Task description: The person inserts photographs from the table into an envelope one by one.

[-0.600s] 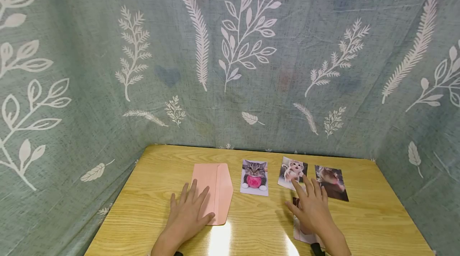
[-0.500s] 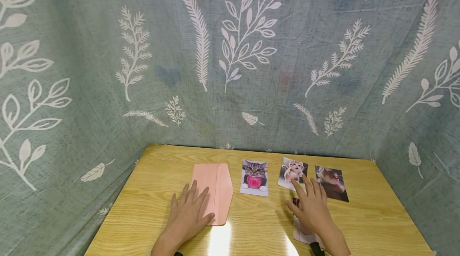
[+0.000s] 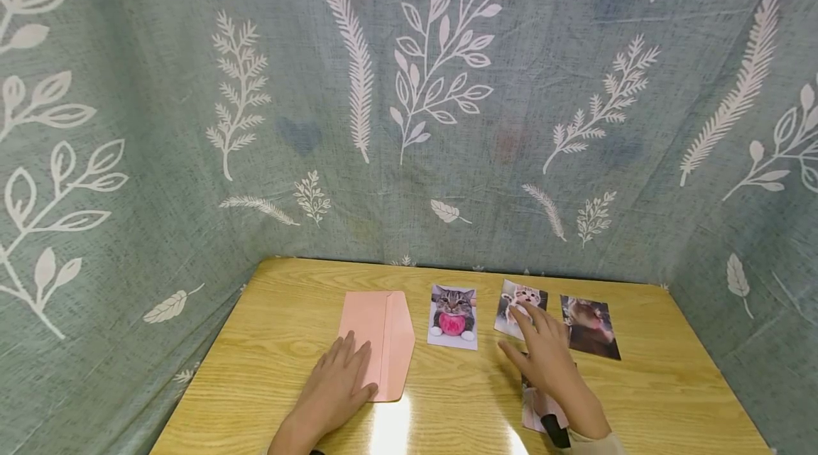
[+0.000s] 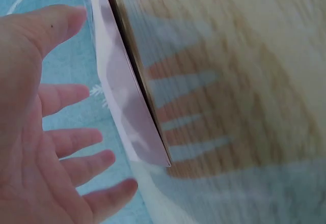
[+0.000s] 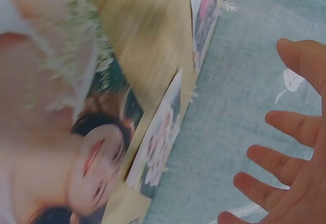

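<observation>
A pink envelope [image 3: 397, 348] lies on the wooden table, its pointed flap spread to the right. My left hand [image 3: 335, 384] is over its lower left part, fingers extended; the left wrist view shows them apart from the envelope [image 4: 133, 109]. My right hand [image 3: 551, 366] hovers with spread fingers, holding nothing. Beneath its wrist lies a photo print [image 3: 532, 414], partly hidden, of a person in white with small white flowers [image 5: 56, 102]. Past the fingertips is a kitten photo [image 3: 529, 294], partly covered by them.
A photo of a cat with a pink ball [image 3: 452, 320] lies between the hands. Further right is a dark, blurred animal photo [image 3: 591, 327]. A patterned green curtain [image 3: 383, 214] hangs behind the table [image 3: 287, 284] and at its sides.
My right hand has shifted slightly left and forward, over more of the kitten photo. My left hand has drawn back a little, its fingers closer together. The envelope and photos stay put.
</observation>
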Demonstrator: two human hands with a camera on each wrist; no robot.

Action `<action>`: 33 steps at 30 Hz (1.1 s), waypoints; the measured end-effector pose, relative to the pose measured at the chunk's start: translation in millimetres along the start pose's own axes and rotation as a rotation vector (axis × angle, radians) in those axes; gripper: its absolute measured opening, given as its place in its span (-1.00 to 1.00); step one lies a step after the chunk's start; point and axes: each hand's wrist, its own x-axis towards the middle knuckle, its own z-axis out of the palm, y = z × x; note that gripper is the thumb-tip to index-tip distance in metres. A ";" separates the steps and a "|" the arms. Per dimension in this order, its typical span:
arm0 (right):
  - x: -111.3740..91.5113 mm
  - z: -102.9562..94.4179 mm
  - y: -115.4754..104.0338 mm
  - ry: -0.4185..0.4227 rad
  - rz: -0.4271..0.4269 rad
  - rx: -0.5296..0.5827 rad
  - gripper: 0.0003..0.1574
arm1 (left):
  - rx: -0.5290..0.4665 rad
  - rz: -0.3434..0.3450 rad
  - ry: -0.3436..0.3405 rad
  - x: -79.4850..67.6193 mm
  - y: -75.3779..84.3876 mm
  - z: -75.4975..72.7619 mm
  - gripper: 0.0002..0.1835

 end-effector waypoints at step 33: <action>86.8 45.1 4.7 -0.322 0.167 0.168 -0.17 | -0.135 0.007 -0.152 -7.6 -8.0 -1.8 -0.21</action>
